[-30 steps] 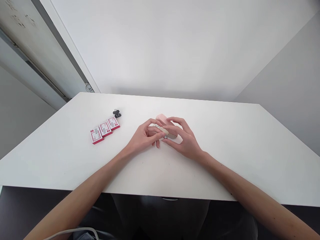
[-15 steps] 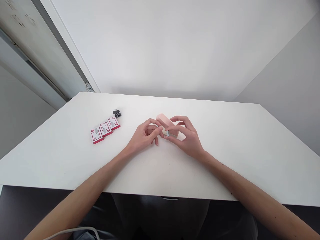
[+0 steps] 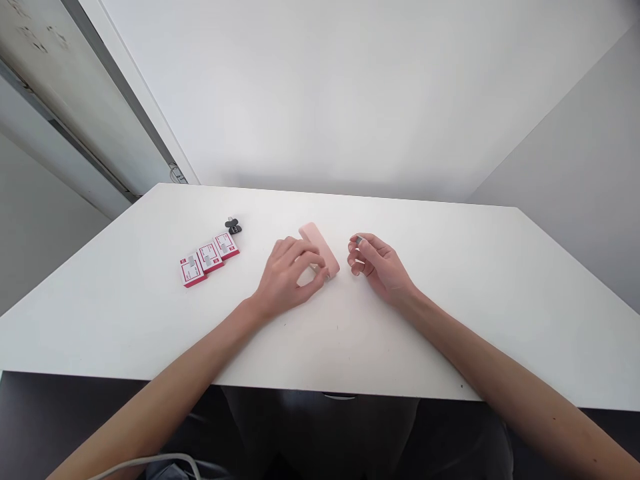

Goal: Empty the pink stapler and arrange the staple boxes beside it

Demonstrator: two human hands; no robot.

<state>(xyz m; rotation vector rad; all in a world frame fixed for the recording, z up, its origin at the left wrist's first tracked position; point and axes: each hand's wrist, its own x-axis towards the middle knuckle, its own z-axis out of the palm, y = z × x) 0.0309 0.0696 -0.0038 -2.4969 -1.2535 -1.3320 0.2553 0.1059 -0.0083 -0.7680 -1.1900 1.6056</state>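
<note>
A pink stapler [image 3: 321, 245] lies slanted on the white table, its cover lowered. My left hand [image 3: 290, 275] arches over its near-left side, with thumb and index finger pinched at the near end. Part of the stapler's left side is hidden by those fingers. To the right, apart from the stapler, my right hand [image 3: 376, 261] is raised a little with curled fingers. Between its thumb and index finger is a small grey strip of staples [image 3: 359, 240], mostly covered by the fingertips.
Three red-and-white small boxes [image 3: 209, 257] stand in a slanted row on the left of the table [image 3: 450, 320]. Behind them lies a small black object with a metal part [image 3: 233, 226]. A white wall [image 3: 320, 100] rises behind the table. A pale cable [image 3: 150, 459] crosses near my left forearm.
The stapler's raised pink cover has come down, and the stapler sits slightly further left. My right hand has drawn away to the right with the grey strip; my left hand has turned palm down.
</note>
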